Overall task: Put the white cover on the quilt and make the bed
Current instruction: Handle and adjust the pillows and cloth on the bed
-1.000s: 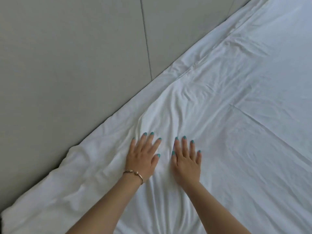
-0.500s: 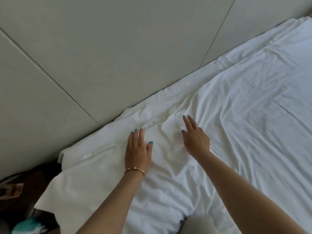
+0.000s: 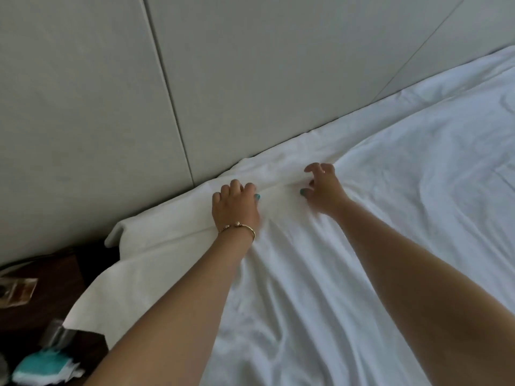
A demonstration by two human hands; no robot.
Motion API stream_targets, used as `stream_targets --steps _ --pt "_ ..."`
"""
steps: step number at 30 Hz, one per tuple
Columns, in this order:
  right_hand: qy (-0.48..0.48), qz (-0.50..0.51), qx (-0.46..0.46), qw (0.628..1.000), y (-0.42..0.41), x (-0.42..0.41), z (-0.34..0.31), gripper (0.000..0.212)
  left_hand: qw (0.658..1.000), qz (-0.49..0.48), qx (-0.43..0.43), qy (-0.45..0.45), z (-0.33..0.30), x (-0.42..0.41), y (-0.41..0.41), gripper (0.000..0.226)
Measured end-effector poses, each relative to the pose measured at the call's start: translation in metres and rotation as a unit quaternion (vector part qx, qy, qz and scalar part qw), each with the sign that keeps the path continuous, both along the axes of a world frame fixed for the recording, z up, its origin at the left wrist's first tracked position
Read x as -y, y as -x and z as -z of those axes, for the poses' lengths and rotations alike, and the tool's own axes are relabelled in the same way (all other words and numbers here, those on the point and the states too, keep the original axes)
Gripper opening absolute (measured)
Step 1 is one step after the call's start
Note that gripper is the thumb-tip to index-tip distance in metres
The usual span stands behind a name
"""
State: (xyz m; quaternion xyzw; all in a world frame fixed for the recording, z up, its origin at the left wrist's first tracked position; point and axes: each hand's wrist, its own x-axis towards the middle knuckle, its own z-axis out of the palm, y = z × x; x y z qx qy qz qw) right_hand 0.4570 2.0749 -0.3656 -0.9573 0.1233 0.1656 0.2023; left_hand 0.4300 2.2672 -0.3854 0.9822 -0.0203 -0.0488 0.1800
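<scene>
Two hands now bunching the white cover (image 3: 362, 246) at the bed's head edge, against the padded wall (image 3: 250, 79); half a second back, lay flat on it. Left hand (image 3: 234, 210) curled, gripping a ridge of cloth; right hand (image 3: 323, 190) clawed, fingertips hooking the same fold. Probably pulling the top hem straight. Cover spread across the bed, creased, fanning wrinkles toward the near edge, its corner draped over a dark nightstand (image 3: 41, 288).
</scene>
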Motion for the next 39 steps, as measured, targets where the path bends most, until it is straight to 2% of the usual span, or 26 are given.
stream_targets --steps 2,3,5,8,11,17,20,22,24,25,27,28,30,33,34,37,39 --pt "-0.002 0.019 0.065 0.998 0.034 -0.015 0.006 0.053 0.99 -0.022 0.129 0.061 0.001 0.002 0.024 0.022" --pt "0.025 0.004 0.113 0.993 0.055 -0.023 0.008 0.052 0.982 -0.023 0.156 0.1 0.002 0.001 0.045 0.027" --pt "0.048 -0.03 0.143 0.988 0.095 -0.034 0.01 0.047 0.984 -0.021 0.114 0.135 0.007 -0.005 0.087 0.041" --pt "0.065 -0.064 0.05 0.995 0.138 -0.039 0.02 0.059 0.998 0.049 0.036 0.023 0.027 -0.012 0.118 0.063" --pt "0.071 -0.058 0.02 0.996 0.14 -0.036 0.026 0.062 0.996 0.08 0.022 -0.035 0.037 -0.009 0.107 0.074" --pt "0.079 -0.067 -0.023 0.994 0.134 -0.031 0.029 0.076 0.994 0.086 -0.017 -0.065 0.041 0.001 0.101 0.073" --pt "0.071 -0.062 -0.02 0.995 0.131 -0.028 0.033 0.075 0.995 0.088 -0.01 -0.045 0.039 0.0 0.097 0.07" --pt "0.06 -0.062 -0.016 0.996 0.129 -0.027 0.035 0.075 0.995 0.097 0.017 0.023 0.032 -0.01 0.096 0.061" --pt "0.056 -0.058 -0.021 0.996 0.129 -0.027 0.035 0.073 0.988 0.061 0.059 0.129 0.024 -0.029 0.095 0.054" --pt "0.07 -0.059 -0.027 0.995 0.13 -0.029 0.034 0.072 0.986 0.029 0.069 0.147 0.021 -0.043 0.096 0.051" --pt "0.123 -0.064 -0.04 0.99 0.133 -0.036 0.029 0.07 0.993 -0.024 0.076 0.088 0.02 -0.075 0.1 0.044" --pt "0.139 -0.06 -0.033 0.988 0.135 -0.043 0.025 0.067 0.996 -0.04 0.047 0.069 0.019 -0.091 0.103 0.041" --pt "0.118 -0.046 0.019 0.992 0.141 -0.067 0.013 0.061 0.993 -0.059 -0.059 0.082 0.015 -0.119 0.1 0.047" --pt "0.058 -0.131 0.126 0.982 0.154 -0.118 0.001 0.05 0.987 -0.06 -0.139 0.049 0.007 -0.146 0.085 0.049" --pt "0.045 -0.157 0.131 0.978 0.157 -0.131 0.0 0.047 0.985 -0.045 -0.164 0.043 0.004 -0.15 0.082 0.048" --pt "-0.007 -0.147 0.007 0.989 0.162 -0.149 -0.004 0.057 0.976 -0.017 -0.193 0.097 -0.004 -0.161 0.079 0.041" --pt "-0.02 -0.141 -0.031 0.989 0.162 -0.151 -0.008 0.063 0.982 -0.026 -0.162 0.095 -0.015 -0.179 0.08 0.039"
